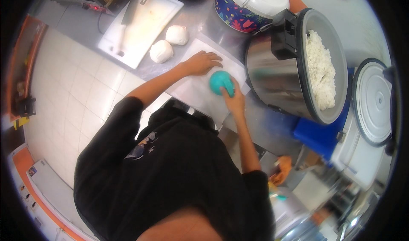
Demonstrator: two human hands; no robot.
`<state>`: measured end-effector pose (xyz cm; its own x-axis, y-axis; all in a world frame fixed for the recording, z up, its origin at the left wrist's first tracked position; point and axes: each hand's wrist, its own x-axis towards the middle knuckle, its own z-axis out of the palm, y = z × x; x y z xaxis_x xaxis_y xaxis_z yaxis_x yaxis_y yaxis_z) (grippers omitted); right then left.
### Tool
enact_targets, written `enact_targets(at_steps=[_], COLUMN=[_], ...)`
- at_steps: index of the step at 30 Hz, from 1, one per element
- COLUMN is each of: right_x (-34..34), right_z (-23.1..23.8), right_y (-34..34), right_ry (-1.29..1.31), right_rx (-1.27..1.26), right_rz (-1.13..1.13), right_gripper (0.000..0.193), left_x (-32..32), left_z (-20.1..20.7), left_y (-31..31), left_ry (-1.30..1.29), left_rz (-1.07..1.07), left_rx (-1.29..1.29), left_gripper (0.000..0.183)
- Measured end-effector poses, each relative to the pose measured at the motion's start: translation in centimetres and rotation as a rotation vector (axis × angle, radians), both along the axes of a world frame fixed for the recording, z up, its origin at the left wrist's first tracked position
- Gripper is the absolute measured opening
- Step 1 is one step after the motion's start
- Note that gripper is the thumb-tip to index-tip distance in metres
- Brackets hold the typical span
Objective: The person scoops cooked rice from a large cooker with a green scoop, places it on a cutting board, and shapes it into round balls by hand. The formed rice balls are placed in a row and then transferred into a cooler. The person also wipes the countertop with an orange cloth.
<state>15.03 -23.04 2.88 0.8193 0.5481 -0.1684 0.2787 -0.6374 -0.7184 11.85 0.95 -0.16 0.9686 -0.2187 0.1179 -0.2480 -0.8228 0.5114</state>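
Observation:
A round teal bowl-like thing [218,81] sits over a sheet of white paper [194,92] on the metal table. My right hand [234,99] grips it at its right side, the thumb and fingers closed round it. I cannot tell whether it touches the paper or what is inside. My left hand [203,63] lies on the far left part of the paper with its fingers stretched out, holding nothing. Beyond my left hand rest two round white wrapped bundles, one nearer [161,51] and one farther [177,35].
A white cutting board [155,17] with a knife [129,12] lies at far left. Right of the paper stands a big steel cooker [272,73], tilted in view, full of white rice [319,70]. A flowered pot [236,13] stands behind; a round lid [374,100] is at far right.

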Motion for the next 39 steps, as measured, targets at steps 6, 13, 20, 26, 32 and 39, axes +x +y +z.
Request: enact_targets(at_steps=[6,13,20,26,32,39], right_x=[0.6,4.9,6.7,4.6,1.2,-1.9], right_z=[0.1,1.4,2.1,2.3,3.0,3.0], right_y=[0.8,1.5,5.1,4.0,1.4,-6.3], right_ry=[0.044,0.071,0.091,-0.085,-0.107,-0.009], right_rx=[0.025,-0.086,-0.209,-0.054,0.157,0.514], right_rz=[0.084,0.586,0.920,0.888,0.642,-0.208], right_gripper=[0.069,0.065,0.065,0.062,0.063,0.064], left_x=[1.8,2.7,3.5,3.5,3.6,-0.8], left_z=[-1.0,-0.5,-1.4,-2.0,-1.0,4.0], left_y=[0.2,0.2,0.1,0.0,0.3,3.4], left_ry=[0.346,0.391,0.434,0.396,0.407,0.557], left_rz=[-0.225,-0.262,-0.268,-0.267,-0.277,-0.259], left_rx=[0.336,0.395,0.431,0.428,0.403,-0.248], left_gripper=[0.065,0.066,0.062,0.067,0.064,0.040])
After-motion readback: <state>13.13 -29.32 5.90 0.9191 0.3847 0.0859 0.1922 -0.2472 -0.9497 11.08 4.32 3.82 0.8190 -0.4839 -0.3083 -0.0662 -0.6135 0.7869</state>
